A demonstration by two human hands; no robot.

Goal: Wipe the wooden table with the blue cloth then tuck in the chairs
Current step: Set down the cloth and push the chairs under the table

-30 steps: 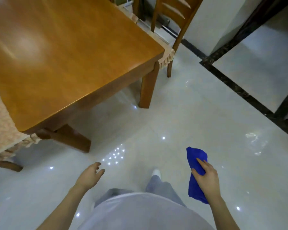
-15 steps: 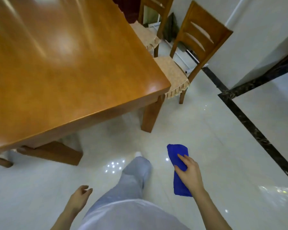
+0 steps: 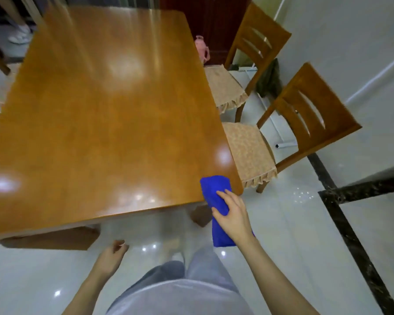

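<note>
- The wooden table [image 3: 105,114] is big, hard and shiny. It fills the space in front of both hands, and its near right corner is just under the top of the cloth. It looks heavy and should stay put when rubbed
- Two chairs [image 3: 305,123] stand past the right hand, pulled out from the table. They look stiff and a bit heavy, so holding the top of the back to push seems best
- The blue cloth [image 3: 215,192] is soft, light and floppy. A flat palm would press it well
- The right hand [image 3: 233,214] is closed on the cloth
- The left hand [image 3: 110,258] is loosely curled, holding nothing
</note>
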